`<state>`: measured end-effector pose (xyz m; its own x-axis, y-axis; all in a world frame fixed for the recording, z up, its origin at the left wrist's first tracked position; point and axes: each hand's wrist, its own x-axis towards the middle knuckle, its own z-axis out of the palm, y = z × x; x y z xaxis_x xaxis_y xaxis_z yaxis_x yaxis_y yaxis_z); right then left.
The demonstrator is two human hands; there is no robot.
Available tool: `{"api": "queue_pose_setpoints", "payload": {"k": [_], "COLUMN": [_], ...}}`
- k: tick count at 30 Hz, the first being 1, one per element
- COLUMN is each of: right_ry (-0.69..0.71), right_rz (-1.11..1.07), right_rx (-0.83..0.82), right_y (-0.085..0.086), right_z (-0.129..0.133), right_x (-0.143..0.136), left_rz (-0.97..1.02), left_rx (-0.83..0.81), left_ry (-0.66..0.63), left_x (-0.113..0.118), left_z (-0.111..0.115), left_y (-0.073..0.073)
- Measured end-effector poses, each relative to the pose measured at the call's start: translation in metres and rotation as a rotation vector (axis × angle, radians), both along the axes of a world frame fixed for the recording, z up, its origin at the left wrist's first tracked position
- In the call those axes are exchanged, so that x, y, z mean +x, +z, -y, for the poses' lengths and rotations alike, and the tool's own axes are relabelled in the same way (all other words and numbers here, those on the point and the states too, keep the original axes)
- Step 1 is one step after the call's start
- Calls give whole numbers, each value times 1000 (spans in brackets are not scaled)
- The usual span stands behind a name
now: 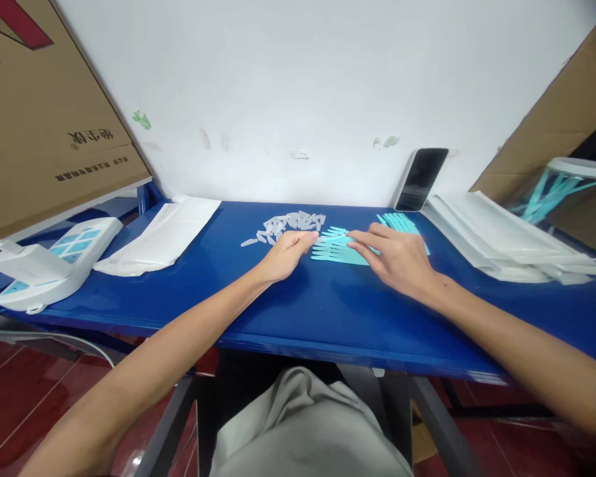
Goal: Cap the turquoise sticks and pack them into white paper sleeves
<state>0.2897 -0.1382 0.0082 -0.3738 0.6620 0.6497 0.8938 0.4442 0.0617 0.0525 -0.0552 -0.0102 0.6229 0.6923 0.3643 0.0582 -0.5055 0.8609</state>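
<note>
Thin turquoise plastic sticks point(338, 256) lie side by side on the blue table, with more turquoise sticks point(398, 222) just beyond my right hand. My right hand point(395, 255) is closed in a pinch at the end of one turquoise stick point(338, 234) above the row. To the left, my left hand point(289, 255) is closed, thumb against the curled fingers. What it pinches, if anything, is too small to make out. Behind it lies a loose pile of small translucent whitish pieces point(298, 220). The two hands are apart, fingertips facing each other.
A phone point(422, 179) leans on the white wall. White plastic bags point(496, 242) lie at the right, near a clear container point(566, 189) of turquoise sticks. Leftward are a white sheet point(153, 238), a power strip point(84, 245) with a plugged-in adapter point(30, 265), and a cardboard box point(54, 112).
</note>
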Motion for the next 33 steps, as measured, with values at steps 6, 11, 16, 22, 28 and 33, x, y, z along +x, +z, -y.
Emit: {"api": "queue_pose_setpoints", "payload": {"k": [6, 11, 16, 22, 28, 33], "right_ry": [21, 20, 28, 55, 89, 173], "right_rz": [8, 8, 21, -11, 51, 145], "right_rx": [24, 21, 16, -198, -414, -397], "right_y": [2, 2, -1, -1, -3, -8], "right_z": [2, 5, 5, 4, 6, 9], "right_x": [-8, -9, -9, -12, -10, -18], "left_rz": [11, -39, -65, -179, -358, -477], "left_rx": [28, 47, 178, 374, 509, 408], "left_ry": [-38, -47, -1, 105, 564, 803], "left_x": [8, 6, 6, 2, -42, -64], "left_z": [7, 10, 15, -2, -46, -58], "left_y": [2, 6, 5, 1, 14, 19]}}
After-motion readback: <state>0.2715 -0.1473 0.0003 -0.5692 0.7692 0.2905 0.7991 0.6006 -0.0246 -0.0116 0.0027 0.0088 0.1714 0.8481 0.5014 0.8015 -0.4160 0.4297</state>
